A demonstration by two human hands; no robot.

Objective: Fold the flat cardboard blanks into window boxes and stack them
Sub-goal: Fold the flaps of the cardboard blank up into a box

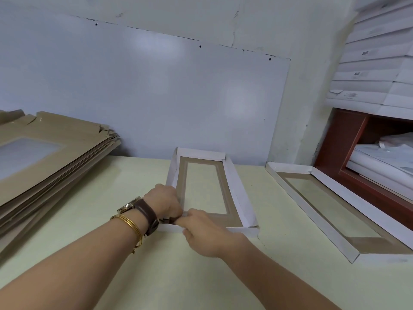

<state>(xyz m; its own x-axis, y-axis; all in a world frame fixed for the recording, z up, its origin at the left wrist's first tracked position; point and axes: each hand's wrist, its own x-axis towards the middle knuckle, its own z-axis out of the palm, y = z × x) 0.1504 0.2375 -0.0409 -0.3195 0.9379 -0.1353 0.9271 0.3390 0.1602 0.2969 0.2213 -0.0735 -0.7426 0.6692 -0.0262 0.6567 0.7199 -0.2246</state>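
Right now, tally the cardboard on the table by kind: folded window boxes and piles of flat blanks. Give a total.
Folded window boxes: 2
Piles of flat blanks: 1
Total: 3

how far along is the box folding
Done: one folded box lies at the right. In hand: the left hand and right hand pinch the near-left corner of the centre box, its other walls already up. Left: the tall pile of flat blanks.
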